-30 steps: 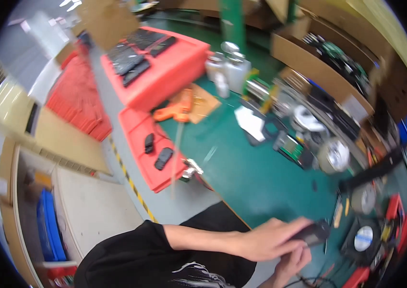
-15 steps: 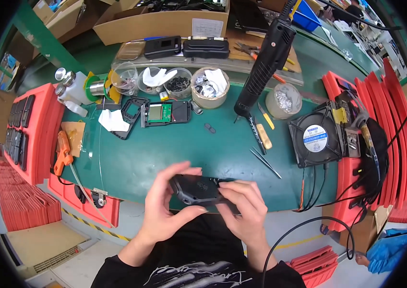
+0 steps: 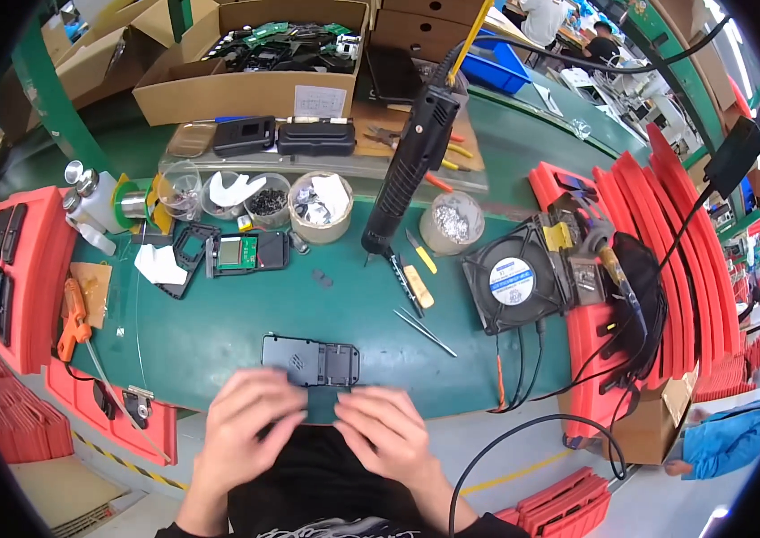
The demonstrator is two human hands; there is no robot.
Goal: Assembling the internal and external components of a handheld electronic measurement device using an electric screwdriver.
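Note:
A black handheld device casing [image 3: 311, 361] lies flat on the green bench top, with a speaker grille at its left and an open compartment at its right. My left hand [image 3: 253, 426] hovers at the casing's lower left edge, fingers loosely bent and slightly blurred, thumb apart from them. By the lower right corner is my right hand [image 3: 386, 432], fingers half bent and thumb apart. Neither hand grips the casing; whether the fingertips touch its edge I cannot tell. Farther back are an opened device with a green circuit board [image 3: 238, 253] and a small dark oval piece [image 3: 322, 278].
A black electric screwdriver [image 3: 407, 166] hangs over the bench. Right of it are tweezers [image 3: 427, 333], a yellow knife [image 3: 421, 251] and a black fan [image 3: 512, 281]. Several tubs, including a white one [image 3: 320, 208], stand behind. An orange glue gun [image 3: 73, 323] lies left.
Both hands held the casing above the bench edge before; now it lies on the bench, let go. The view has turned to the right and upward.

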